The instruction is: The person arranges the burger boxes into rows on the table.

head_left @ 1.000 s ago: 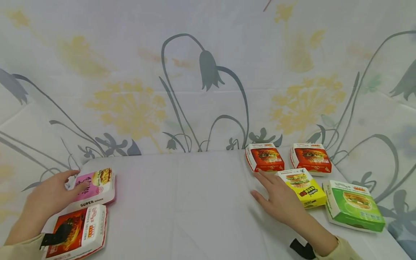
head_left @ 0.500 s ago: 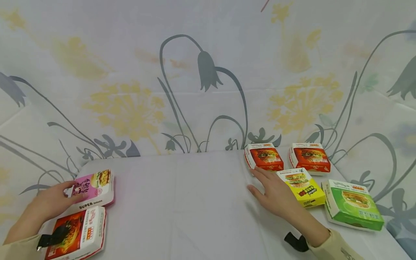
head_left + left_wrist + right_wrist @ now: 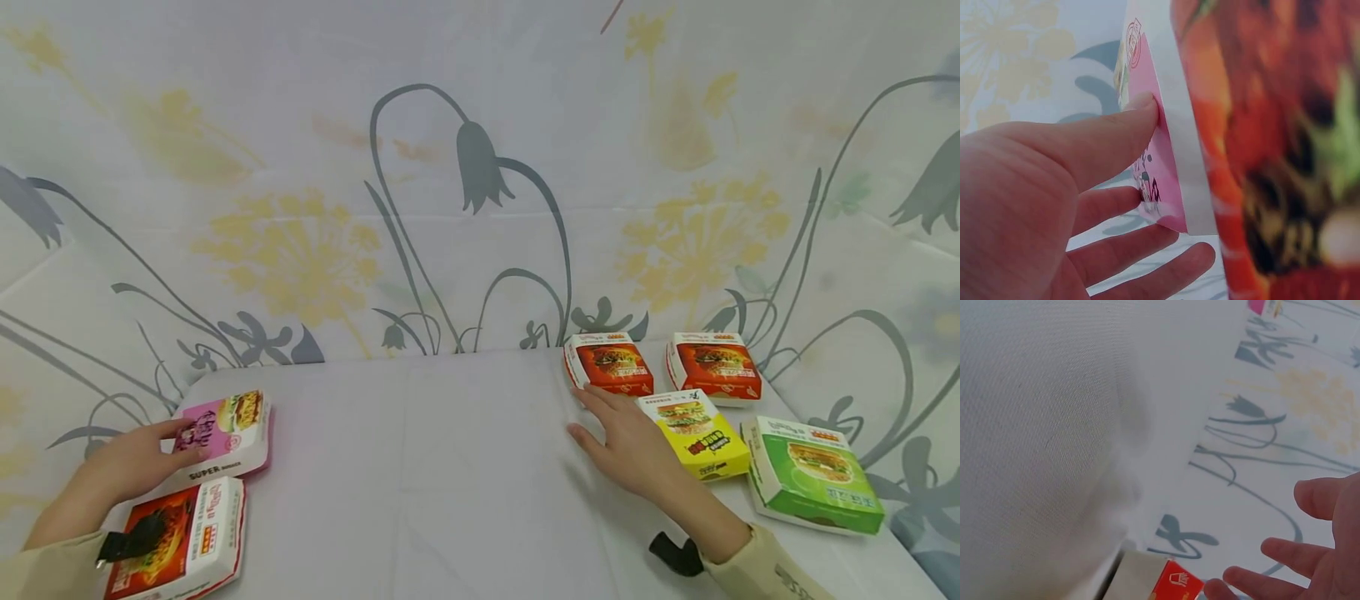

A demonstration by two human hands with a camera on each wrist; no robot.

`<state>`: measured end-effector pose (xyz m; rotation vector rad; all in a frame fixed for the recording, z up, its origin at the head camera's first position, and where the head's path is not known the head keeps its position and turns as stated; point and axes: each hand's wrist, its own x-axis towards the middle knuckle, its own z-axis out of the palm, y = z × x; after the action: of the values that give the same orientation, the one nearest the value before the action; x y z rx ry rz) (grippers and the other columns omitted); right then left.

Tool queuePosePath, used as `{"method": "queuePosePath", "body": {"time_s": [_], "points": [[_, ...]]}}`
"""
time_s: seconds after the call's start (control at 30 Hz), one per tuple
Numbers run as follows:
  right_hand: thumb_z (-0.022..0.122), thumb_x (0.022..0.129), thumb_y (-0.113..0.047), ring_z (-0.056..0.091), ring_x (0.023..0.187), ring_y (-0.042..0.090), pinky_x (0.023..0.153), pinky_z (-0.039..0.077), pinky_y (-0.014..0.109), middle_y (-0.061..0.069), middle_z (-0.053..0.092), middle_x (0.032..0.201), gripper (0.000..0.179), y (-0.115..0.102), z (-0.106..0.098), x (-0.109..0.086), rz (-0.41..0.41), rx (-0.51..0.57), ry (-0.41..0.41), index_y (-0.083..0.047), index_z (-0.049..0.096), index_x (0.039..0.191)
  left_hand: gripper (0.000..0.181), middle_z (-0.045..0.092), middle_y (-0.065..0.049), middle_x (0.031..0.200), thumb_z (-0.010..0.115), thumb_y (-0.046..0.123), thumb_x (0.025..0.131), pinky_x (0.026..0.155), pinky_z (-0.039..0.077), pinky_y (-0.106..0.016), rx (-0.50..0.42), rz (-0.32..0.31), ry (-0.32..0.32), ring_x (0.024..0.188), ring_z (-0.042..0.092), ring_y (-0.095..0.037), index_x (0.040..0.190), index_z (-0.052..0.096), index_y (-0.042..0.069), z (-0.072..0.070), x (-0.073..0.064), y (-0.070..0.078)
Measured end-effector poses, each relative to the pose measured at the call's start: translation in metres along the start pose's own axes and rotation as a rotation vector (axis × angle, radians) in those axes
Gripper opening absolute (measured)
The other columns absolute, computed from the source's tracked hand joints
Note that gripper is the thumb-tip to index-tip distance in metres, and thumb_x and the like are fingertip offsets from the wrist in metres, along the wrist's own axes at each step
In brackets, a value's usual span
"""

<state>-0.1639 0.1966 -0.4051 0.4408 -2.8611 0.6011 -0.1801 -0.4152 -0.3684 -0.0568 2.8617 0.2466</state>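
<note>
My L hand (image 3: 120, 467) is at the left end of the pink box (image 3: 236, 442), which lies w/ its top up on the left side of the table (image 3: 337, 467). Thumb's on the pink top; fingers are apart, approx. straight, at the end of it per the L wrist view. Can't tell if they pinch it. Near red box (image 3: 213, 533) sits just in front of the pink box, nearer me; can't tell if the two touch. L sleeve (image 3: 52, 571) is at the bottom left corner, w/ a blk strap (image 3: 127, 546) over part of the near red box.

My R hand (image 3: 645, 446) is palm down on the right side, fingers spread, thumb apart from them, holding nothing. Fingertips are at the near left corner of the back red box (image 3: 615, 362); can't tell if they touch. To its right, a bit apart, is the 2nd red box (image 3: 716, 367). Yellow box (image 3: 701, 442) is in front of those two, beside my R hand, partly hidden by it. Green box (image 3: 825, 475) is just right of the yellow box. R sleeve (image 3: 757, 562) is at the bottom, w/ a blk bit (image 3: 675, 554) beside it. Flowered cloth (image 3: 480, 267) hangs behind, grey & yellow on white.
</note>
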Motion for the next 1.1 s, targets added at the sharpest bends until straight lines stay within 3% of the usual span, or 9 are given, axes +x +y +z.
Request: {"method": "queuePosePath", "body": {"time_s": [0.43, 1.1], "points": [[0.068, 0.094, -0.033, 0.047, 0.131, 0.041, 0.102, 0.040, 0.061, 0.017, 0.052, 0.144, 0.056, 0.002, 0.003, 0.004, 0.014, 0.009, -0.004, -0.010, 0.054, 0.143, 0.092, 0.051, -0.040, 0.127, 0.067, 0.060, 0.085, 0.082, 0.043, -0.072, -0.008, 0.029, -0.014, 0.111, 0.046, -0.061, 0.140, 0.045, -0.010, 0.000, 0.005, 0.038], [0.066, 0.096, -0.034, 0.049, 0.131, 0.038, 0.104, 0.036, 0.064, 0.014, 0.054, 0.144, 0.054, -0.005, 0.008, 0.012, -0.039, 0.066, 0.008, -0.011, 0.055, 0.143, 0.071, 0.050, -0.039, 0.133, 0.071, 0.043, 0.088, 0.087, 0.044, -0.065, -0.111, 0.152, 0.082, 0.115, 0.051, -0.055, 0.141, 0.052, -0.001, 0.014, 0.014, 0.104]]}}
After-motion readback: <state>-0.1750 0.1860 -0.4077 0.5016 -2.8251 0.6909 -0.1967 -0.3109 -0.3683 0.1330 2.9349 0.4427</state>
